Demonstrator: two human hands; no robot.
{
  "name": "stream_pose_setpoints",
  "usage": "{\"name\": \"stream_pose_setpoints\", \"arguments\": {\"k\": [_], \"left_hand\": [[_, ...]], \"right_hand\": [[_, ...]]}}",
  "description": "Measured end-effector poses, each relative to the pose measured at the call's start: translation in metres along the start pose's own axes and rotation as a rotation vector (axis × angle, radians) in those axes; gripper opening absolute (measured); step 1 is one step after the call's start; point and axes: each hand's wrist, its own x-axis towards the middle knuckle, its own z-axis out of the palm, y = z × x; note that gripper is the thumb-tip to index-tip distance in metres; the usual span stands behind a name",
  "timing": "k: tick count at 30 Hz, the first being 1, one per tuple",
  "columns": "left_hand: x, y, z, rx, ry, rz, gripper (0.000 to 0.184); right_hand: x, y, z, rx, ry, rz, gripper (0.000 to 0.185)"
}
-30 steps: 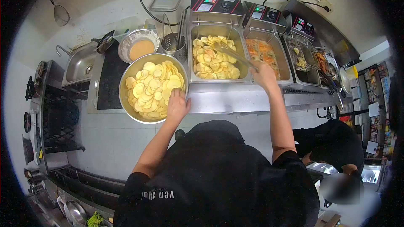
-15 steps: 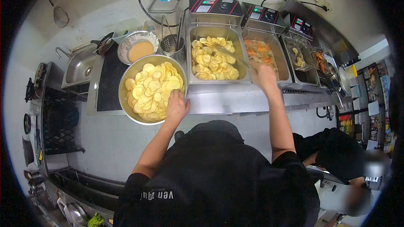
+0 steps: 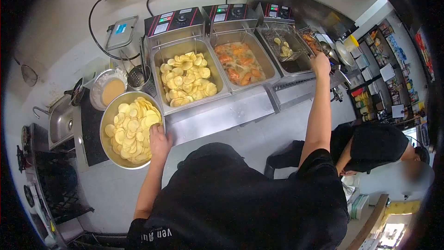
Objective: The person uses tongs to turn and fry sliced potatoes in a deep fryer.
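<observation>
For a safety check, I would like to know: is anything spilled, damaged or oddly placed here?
No spill or damage stands out. The large bowl of round slices looks odd: its near rim seems to overhang the counter edge, though the angle may mislead.

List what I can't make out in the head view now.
Head view: what, if anything, is in the grip of the right hand; the hand itself hides it.
Head view: bottom of the bowl, covered by slices.
Head view: lettering on the panels, too small to read.
</observation>
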Motion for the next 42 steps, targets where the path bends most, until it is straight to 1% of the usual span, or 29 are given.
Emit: {"name": "stream_pose_setpoints", "arguments": {"k": [1, 2, 4, 6, 8, 10, 12, 14, 15, 17, 18, 20, 23, 24, 26, 27, 29, 30, 32, 33, 37, 39, 42], "left_hand": [[0.000, 0.000, 0.000, 0.013, 0.018, 0.022, 0.037], [0.001, -0.001, 0.002, 0.019, 0.022, 0.006, 0.037], [0.001, 0.000, -0.001, -0.011, -0.019, -0.009, 0.036], [-0.001, 0.000, -0.002, 0.017, 0.031, -0.007, 0.033], [-0.001, -0.004, 0.004, 0.032, 0.057, 0.011, 0.032], [0.001, 0.000, -0.001, 0.023, 0.031, -0.024, 0.033], [0.001, 0.002, -0.001, 0.005, 0.004, -0.053, 0.033], [0.001, 0.000, 0.000, 0.009, -0.004, -0.057, 0.033], [0.001, 0.001, 0.000, 0.014, -0.006, -0.064, 0.033], [0.001, 0.002, -0.001, 0.028, 0.010, -0.055, 0.032], [0.002, 0.002, -0.002, 0.031, 0.008, -0.062, 0.032], [0.001, 0.001, -0.002, 0.014, 0.027, -0.030, 0.033], [0.001, 0.001, -0.001, 0.020, 0.040, -0.032, 0.033], [0.001, 0.003, -0.002, 0.021, 0.041, -0.039, 0.033], [0.001, 0.006, -0.006, 0.023, 0.039, -0.050, 0.033], [0.001, 0.005, -0.005, 0.022, 0.040, -0.053, 0.033], [0.001, 0.005, -0.005, 0.040, 0.015, -0.060, 0.032], [0.001, 0.005, -0.005, 0.040, 0.015, -0.060, 0.032], [0.000, 0.005, -0.004, 0.050, 0.017, -0.059, 0.032], [0.000, 0.005, -0.004, 0.051, 0.016, -0.057, 0.032], [0.000, 0.004, -0.002, 0.038, 0.017, -0.046, 0.031], [0.000, 0.003, -0.002, 0.035, 0.028, -0.038, 0.032], [0.001, 0.002, -0.003, 0.030, 0.011, -0.035, 0.033]], "right_hand": [[0.006, 0.004, 0.004, -0.017, 0.007, 0.035, 0.032], [0.012, 0.008, 0.005, -0.027, -0.023, 0.034, 0.044], [-0.016, -0.022, -0.026, 0.047, -0.072, -0.043, 0.042], [-0.053, -0.056, -0.032, 0.273, -0.119, -0.265, 0.039], [-0.103, -0.102, -0.041, 0.252, -0.311, -0.493, 0.038], [-0.135, -0.131, -0.012, 0.355, -0.436, -0.779, 0.038], [-0.160, -0.172, 0.011, 0.152, -0.553, -0.903, 0.037], [-0.173, -0.201, 0.038, 0.134, -0.459, -1.041, 0.036], [-0.170, -0.212, 0.041, 0.139, -0.464, -1.048, 0.036], [-0.157, -0.234, 0.046, 0.023, -0.419, -1.057, 0.032], [-0.143, -0.239, 0.057, 0.026, -0.423, -1.063, 0.032], [-0.119, -0.237, 0.079, -0.075, -0.336, -0.968, 0.029], [-0.113, -0.244, 0.019, -0.100, -0.381, -0.940, 0.030], [-0.113, -0.241, 0.018, -0.099, -0.383, -0.947, 0.030], [-0.114, -0.236, 0.017, 0.114, -0.456, -0.890, 0.031], [-0.120, -0.237, 0.016, 0.113, -0.456, -0.893, 0.031], [-0.131, -0.241, 0.013, 0.270, -0.838, -0.663, 0.030], [-0.134, -0.239, 0.022, 0.269, -0.838, -0.663, 0.030], [-0.141, -0.234, 0.053, 0.350, -0.772, -0.789, 0.030], [-0.144, -0.237, 0.056, 0.379, -0.842, -0.716, 0.030], [-0.148, -0.244, 0.064, 0.362, -0.847, -0.723, 0.030], [-0.149, -0.247, 0.057, 0.366, -0.901, -0.725, 0.031], [-0.154, -0.248, 0.044, 0.399, -0.863, -0.704, 0.030]]}}
